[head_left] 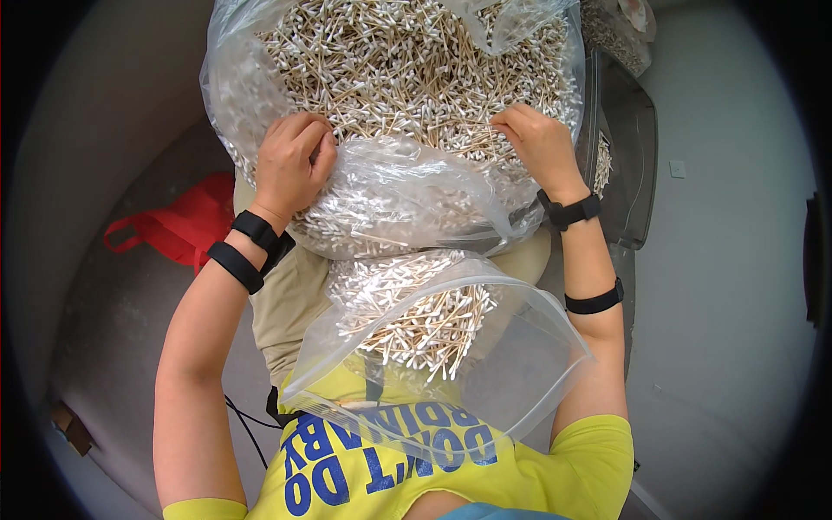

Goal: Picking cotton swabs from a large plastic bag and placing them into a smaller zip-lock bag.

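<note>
A big clear plastic bag (399, 178) lies open before me, heaped with loose cotton swabs (390, 69) that have white tips and light wooden sticks. At its left side, my left hand (299, 160) is closed, fingers curled against the swabs beside the folded-down plastic. Over the right part of the heap, my right hand (539, 149) pinches thumb and fingers together; whatever lies between them is too small to name. Nearer to me, a clear zip bag (529, 347) rests on my lap with its mouth open towards me. A smaller pile of swabs (433, 325) fills its far end.
To the right of the big bag stands a dark see-through plastic bin (637, 165) with some swabs inside. Another bag of swabs (617, 39) sits at the far right. On the floor at left lies a red bag (186, 221). A small brown box (71, 429) is at lower left.
</note>
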Available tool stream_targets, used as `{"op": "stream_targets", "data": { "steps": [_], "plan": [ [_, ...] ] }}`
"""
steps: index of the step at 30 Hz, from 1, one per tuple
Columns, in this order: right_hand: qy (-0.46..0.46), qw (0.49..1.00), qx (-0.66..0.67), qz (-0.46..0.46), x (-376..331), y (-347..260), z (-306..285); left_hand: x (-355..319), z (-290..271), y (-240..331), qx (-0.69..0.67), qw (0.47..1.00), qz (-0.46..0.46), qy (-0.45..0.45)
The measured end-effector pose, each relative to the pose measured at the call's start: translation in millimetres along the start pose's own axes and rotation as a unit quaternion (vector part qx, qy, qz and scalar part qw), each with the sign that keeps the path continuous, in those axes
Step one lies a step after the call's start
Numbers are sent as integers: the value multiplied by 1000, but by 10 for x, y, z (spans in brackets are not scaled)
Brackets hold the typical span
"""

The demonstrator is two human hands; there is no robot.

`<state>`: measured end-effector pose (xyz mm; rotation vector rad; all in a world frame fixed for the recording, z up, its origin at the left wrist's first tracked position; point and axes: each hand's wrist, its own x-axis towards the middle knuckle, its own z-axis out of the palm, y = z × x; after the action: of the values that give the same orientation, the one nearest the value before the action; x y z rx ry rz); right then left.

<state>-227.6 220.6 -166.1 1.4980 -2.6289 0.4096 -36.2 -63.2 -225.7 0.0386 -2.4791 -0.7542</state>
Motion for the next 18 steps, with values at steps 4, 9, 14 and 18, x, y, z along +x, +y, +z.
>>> {"op": "stream_targets", "data": {
  "steps": [4,9,14,18],
  "plan": [
    [55,997,-12,57,-169,96,-293,-19,8,-17,-2,1000,-8,-7],
    [222,938,-167,207,-516,379,-707,-4,9,4,3,1000,-3,-8],
    [243,937,-19,249,-594,277,-552,-15,-44,16,23,999,-9,-23],
    [120,954,141,234,-466,-121,-199,145,-98,122,27,996,-16,-85]
  ]
}}
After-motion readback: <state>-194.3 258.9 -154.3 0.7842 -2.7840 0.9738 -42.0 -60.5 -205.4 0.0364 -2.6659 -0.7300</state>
